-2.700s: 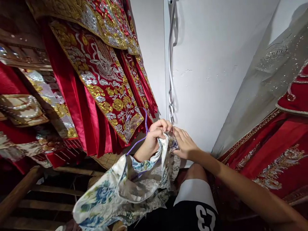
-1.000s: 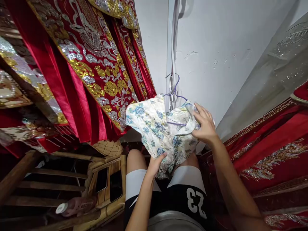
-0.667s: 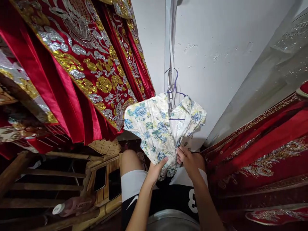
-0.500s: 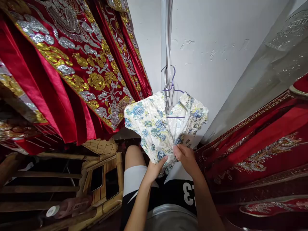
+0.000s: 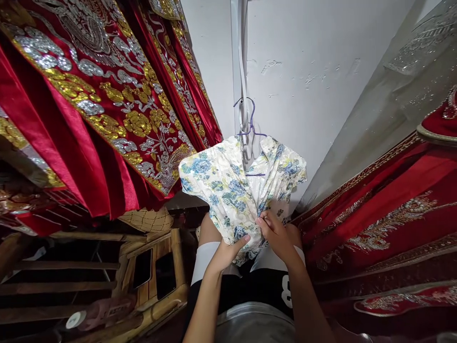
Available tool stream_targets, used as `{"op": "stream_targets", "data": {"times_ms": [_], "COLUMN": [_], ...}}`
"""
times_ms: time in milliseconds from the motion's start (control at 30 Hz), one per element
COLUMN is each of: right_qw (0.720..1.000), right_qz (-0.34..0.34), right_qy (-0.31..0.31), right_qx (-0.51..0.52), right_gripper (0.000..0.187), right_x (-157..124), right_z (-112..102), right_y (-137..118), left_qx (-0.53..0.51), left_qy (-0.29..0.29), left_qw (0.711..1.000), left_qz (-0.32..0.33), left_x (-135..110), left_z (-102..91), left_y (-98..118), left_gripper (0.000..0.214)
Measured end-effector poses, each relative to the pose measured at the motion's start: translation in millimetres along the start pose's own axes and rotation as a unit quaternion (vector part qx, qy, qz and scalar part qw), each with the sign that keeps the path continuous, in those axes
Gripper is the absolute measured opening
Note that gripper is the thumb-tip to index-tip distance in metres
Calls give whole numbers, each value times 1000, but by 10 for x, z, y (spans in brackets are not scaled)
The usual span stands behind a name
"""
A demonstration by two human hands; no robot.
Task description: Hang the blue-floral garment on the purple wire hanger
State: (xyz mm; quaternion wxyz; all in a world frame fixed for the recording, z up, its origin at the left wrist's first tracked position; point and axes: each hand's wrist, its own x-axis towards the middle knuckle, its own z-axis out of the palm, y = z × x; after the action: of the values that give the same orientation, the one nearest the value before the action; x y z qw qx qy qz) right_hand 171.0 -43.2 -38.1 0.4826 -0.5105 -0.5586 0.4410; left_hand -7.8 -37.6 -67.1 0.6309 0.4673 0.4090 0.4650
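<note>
Head view: a purple hanger (image 5: 252, 127) supports the floral blouse (image 5: 228, 188). Left hand (image 5: 227, 255) and right hand (image 5: 274, 234) fingers grip its front, seemingly for tautness.

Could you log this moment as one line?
left hand: holding white blue-floral fabric blouse | right hand: pinching blouse front | thin purple hook-topped hanger: inside blouse, hook above neckline

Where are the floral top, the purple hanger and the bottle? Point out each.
Floral top (image 5: 233, 196): head view, on its front.
Purple hanger (image 5: 252, 126): head view, on the neck below its hook.
Bottle (image 5: 102, 313): head view, on its body.
</note>
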Motion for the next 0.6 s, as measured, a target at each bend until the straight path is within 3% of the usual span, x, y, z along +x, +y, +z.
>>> {"op": "stream_targets", "data": {"times_ms": [133,200,300,367,433,500,567,600], "right_qw": [1000,1000,998,997,996,997,999,1000], "right_qz": [-5,-20,-43,-46,-46,-45,-34,-24], "right_qy": [18,21,35,53,62,54,28,8], "right_qx": [3,-10,0,29,44,36,17,10], "right_gripper": [19,28,46,48,47,45,42,40], "right_x": [-6,-13,-15,-6,7,13,4,-6], "right_z": [-14,-22,-24,-11,15,57,107,132], "right_y": [24,23,10,-5,-28,-57,-83,-92], "left_qx": [-31,-49,-59,-32,44,146,223,244], "left_qy": [-30,-25,49,142,261,359,373,338], "left_qw": [999,998,997,989,959,897,849,853], "left_qz": [-10,-18,-14,16,97,212,300,315], "left_x": [-8,2,43,64,56,20,-15,-20], "left_z": [48,47,8,-10,16,96,205,255], "left_y": [-2,-31,-98,-140,-169,-184,-187,-183], "left_gripper": [82,81,79,77,78,79,72,60]}}
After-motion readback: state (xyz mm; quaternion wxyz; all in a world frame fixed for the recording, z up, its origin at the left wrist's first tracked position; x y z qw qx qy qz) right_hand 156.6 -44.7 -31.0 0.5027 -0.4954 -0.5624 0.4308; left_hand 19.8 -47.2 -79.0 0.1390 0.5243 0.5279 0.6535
